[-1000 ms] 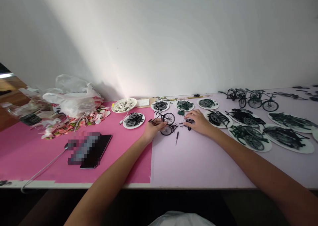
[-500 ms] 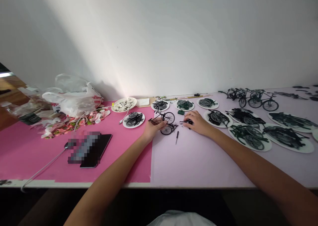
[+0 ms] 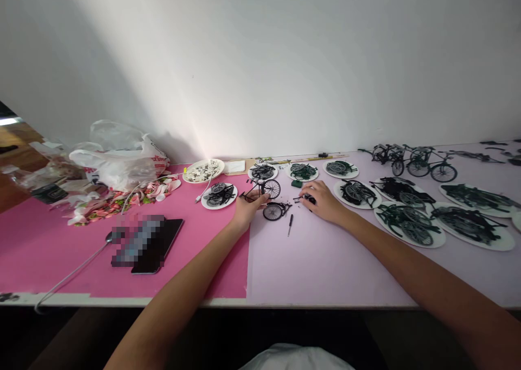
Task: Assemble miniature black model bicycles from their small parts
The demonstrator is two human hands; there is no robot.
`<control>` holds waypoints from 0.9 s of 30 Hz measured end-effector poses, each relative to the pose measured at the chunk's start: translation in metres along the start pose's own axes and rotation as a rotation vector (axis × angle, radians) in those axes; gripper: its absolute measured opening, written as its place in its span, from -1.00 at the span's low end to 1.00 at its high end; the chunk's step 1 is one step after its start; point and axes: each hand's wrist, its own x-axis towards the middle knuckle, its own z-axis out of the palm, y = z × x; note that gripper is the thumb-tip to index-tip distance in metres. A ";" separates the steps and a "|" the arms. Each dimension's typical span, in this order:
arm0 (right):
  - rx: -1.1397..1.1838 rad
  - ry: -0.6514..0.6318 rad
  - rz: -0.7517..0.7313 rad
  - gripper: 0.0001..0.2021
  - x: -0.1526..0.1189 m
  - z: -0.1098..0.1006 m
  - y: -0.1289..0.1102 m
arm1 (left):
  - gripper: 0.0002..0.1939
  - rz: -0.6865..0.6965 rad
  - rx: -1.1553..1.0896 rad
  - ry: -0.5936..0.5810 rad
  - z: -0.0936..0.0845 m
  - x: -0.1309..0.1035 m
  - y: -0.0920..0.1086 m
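My left hand (image 3: 245, 210) is closed around a small black model bicycle (image 3: 270, 189), its spoked wheel pointing right. Just below, a separate black wheel piece (image 3: 273, 212) lies on the table. At the middle of the table my right hand (image 3: 323, 201) rests with curled fingers on small black parts (image 3: 308, 197); its fingertips partly cover them, so their exact kind is hidden. Between the hands and a little nearer to me lies a small black screwdriver (image 3: 290, 225). A dark green block (image 3: 297, 184) sits just beyond my right fingers.
White plates of bicycle parts stand behind and to the right, one being a plate of green pieces (image 3: 410, 224). Assembled model bicycles (image 3: 423, 164) stand at the back right. On the left are a plastic bag (image 3: 122, 166), a phone (image 3: 163, 248) and a white cable (image 3: 73, 272).
My left hand has shifted slightly left and turned the model bicycle, so its wheel is lower and farther left. My right hand has barely moved.
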 end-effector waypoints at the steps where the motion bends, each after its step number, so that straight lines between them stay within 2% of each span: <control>1: 0.008 -0.010 -0.008 -0.79 0.000 0.000 -0.006 | -0.49 -0.002 -0.002 -0.001 0.000 0.000 0.000; 6: 0.092 -0.126 -0.118 -0.70 -0.001 -0.001 -0.039 | -0.50 -0.005 -0.003 -0.013 0.002 0.000 -0.001; 9: 0.124 -0.155 -0.153 -0.69 -0.001 0.000 -0.048 | -0.49 -0.013 -0.010 -0.010 0.002 -0.001 0.000; 15: 0.089 -0.142 -0.148 -0.75 -0.001 0.005 -0.041 | -0.48 -0.020 -0.010 -0.019 0.003 -0.001 0.000; 27: 0.057 0.012 -0.088 -0.72 0.002 0.007 -0.027 | -0.48 -0.008 -0.007 -0.025 0.000 0.001 -0.003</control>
